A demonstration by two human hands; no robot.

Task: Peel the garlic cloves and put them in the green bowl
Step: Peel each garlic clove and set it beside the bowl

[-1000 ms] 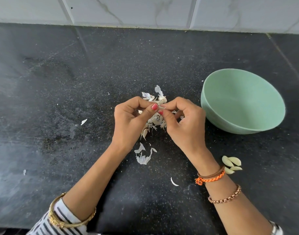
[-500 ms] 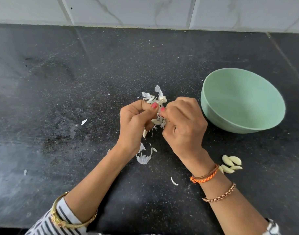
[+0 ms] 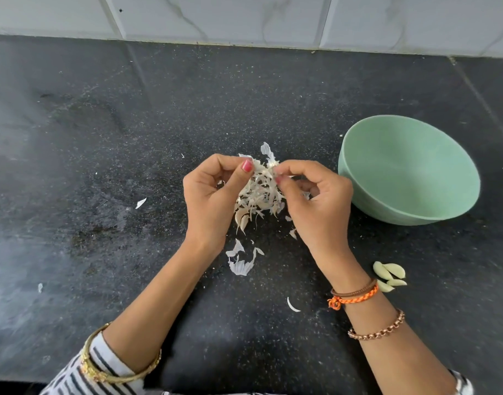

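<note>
Both hands have drawn apart, left hand (image 3: 213, 195) and right hand (image 3: 316, 201) fingers pinching papery garlic skin (image 3: 259, 192), so peeling continues, green bowl (image 3: 410, 169) empty

I had one green bowl (image 3: 410, 169) on the counter (image 3: 102, 166). Four peeled garlic cloves (image 3: 388, 276) lay together. One heap of papery garlic skins (image 3: 259, 195) sat between my two hands, with about five loose skin scraps (image 3: 240, 259) scattered around.
</note>
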